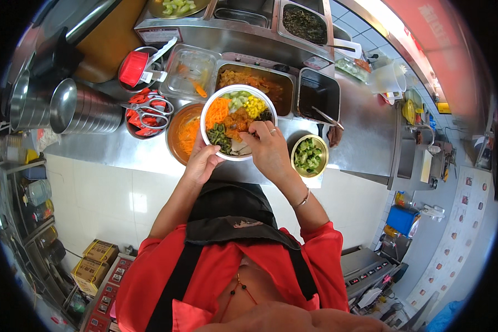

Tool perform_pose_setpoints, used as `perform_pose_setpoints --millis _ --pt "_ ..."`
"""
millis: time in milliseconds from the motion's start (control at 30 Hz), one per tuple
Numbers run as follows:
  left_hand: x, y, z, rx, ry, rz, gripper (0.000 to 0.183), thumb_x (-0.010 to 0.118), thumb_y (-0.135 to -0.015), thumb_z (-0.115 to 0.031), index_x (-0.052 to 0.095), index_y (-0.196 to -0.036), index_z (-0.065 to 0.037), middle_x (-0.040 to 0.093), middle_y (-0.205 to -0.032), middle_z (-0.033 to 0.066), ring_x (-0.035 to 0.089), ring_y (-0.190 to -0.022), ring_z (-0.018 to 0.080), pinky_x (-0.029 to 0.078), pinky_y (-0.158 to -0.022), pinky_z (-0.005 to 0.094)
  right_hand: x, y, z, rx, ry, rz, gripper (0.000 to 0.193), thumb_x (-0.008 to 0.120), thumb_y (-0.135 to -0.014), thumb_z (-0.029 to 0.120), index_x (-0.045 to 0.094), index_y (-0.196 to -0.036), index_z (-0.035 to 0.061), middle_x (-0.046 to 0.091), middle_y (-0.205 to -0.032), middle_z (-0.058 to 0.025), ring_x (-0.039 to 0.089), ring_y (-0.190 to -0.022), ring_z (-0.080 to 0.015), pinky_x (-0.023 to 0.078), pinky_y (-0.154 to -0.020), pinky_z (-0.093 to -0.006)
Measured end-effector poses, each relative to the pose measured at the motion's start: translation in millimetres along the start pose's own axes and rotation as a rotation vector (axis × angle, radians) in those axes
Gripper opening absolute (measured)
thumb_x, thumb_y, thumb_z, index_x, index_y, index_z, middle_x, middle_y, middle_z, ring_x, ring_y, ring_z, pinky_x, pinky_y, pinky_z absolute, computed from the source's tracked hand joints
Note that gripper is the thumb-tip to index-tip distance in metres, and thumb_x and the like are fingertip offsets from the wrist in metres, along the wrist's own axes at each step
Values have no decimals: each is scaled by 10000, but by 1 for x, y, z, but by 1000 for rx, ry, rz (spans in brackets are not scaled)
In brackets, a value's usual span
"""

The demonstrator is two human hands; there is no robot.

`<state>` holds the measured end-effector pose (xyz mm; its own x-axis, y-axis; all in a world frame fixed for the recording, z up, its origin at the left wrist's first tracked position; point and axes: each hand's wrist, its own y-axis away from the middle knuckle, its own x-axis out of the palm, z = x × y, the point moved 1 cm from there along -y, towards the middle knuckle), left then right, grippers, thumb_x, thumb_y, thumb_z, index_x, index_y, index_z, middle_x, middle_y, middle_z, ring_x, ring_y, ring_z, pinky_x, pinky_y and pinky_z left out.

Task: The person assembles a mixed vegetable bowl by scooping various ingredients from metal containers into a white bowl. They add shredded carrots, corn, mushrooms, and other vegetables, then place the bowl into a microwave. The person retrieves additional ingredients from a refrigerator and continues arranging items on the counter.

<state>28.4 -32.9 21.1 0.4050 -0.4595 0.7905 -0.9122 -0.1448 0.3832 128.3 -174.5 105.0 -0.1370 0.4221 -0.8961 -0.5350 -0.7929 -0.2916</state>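
A round white bowl (239,87) is held over the steel counter by my left hand (203,161), its thumb on the near-left rim and its other fingers underneath. In separate heaps in it lie shredded carrot (216,112), pale green diced vegetable (239,99), yellow corn kernels (254,106), chopped green vegetable (220,138) and an orange-brown topping (238,120) in the middle. My right hand (270,148) reaches over the bowl's right side, its fingers drawn together at the food. Whatever those fingertips hold is hidden.
A brass bowl of chopped greens (308,156) stands right of my right hand. Left are a copper bowl of shredded carrot (186,134), scissors (151,113) on red packets and stacked metal cups (88,108). Behind sit a clear tub (189,67) and steel food pans (318,91).
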Motion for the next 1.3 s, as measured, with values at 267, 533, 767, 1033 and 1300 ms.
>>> perform_pose_setpoints --millis 267,533,767,1033,1300 --pt "24 -3 24 4 -86 1 752 569 -724 1 218 -1381 -110 438 -1252 124 516 -1101 263 515 -850 395 -27 -44 -58 -138 63 -30 226 549 -692 44 659 -886 85 523 -847 -31 502 -831 -217 408 -689 -333" --pt "49 -1 61 41 -59 -70 760 570 -708 19 241 -1380 -114 456 -1233 123 546 -1055 244 544 -794 351 -34 -24 -89 -194 36 106 177 570 -685 66 676 -824 93 514 -843 -32 494 -861 -210 398 -712 -320" --pt "63 3 81 76 -62 -102 751 582 -707 9 253 -1373 -104 466 -1224 117 543 -1059 247 540 -797 362 -39 -15 -100 -217 -12 48 163 575 -690 98 685 -811 102 515 -842 -35 499 -864 -207 398 -720 -321" --pt "77 7 89 79 -56 -135 756 585 -695 7 260 -1369 -99 493 -1173 109 580 -970 218 558 -734 315 -49 -10 -102 -246 -38 25 197 578 -675 79 689 -831 124 507 -832 -35 501 -849 -211 404 -701 -328" --pt "73 6 93 31 -41 -79 818 523 -726 73 155 -1420 -156 415 -1276 90 539 -1054 187 544 -759 301 -49 -10 -103 -227 -23 39 278 589 -634 19 694 -868 126 499 -825 -34 499 -831 -216 399 -689 -327"
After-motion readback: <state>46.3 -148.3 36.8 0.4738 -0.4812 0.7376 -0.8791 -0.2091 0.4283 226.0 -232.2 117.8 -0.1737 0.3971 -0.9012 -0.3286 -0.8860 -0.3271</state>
